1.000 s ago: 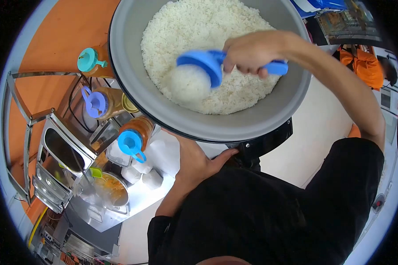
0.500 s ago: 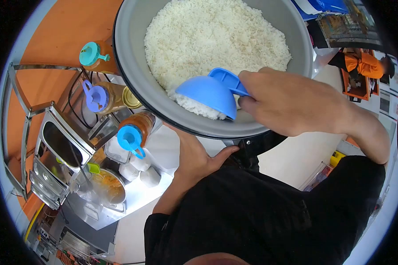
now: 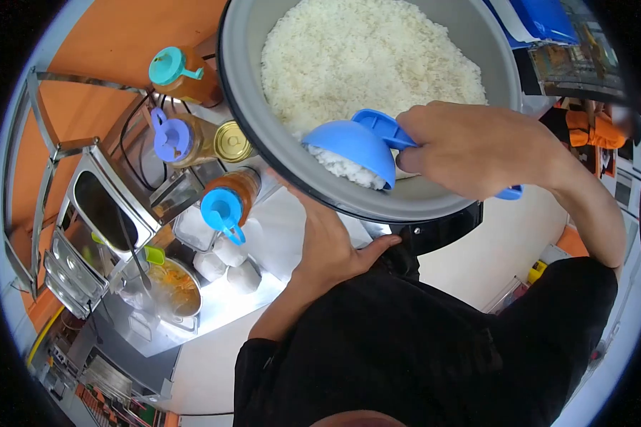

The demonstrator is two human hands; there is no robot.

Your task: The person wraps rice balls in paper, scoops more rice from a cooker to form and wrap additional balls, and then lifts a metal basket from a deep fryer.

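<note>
A large grey pot [image 3: 434, 208] at the top centre holds white rice [image 3: 370, 60]. My right hand [image 3: 477, 149] is closed round the handle of a blue scoop [image 3: 356, 146], whose end sticks out below the palm. Rice shows at the scoop's open side, which faces down and left against the pot's near inner wall. My left hand [image 3: 331, 245] is under the near left side of the pot, thumb spread out to the right; its fingertips are hidden beneath the rim.
Left of the pot stand bottles with teal [image 3: 167, 65], purple [image 3: 172, 139] and blue [image 3: 221, 210] caps, and a can [image 3: 232, 141]. Farther left are metal containers [image 3: 114, 203] and a bowl of shredded food [image 3: 181, 292]. A person in orange [image 3: 597, 129] is at the far right.
The pot, bottles and counter appear shifted right in the view. The scoop and my right hand have moved slightly right with the pot, and more of the can now shows.
</note>
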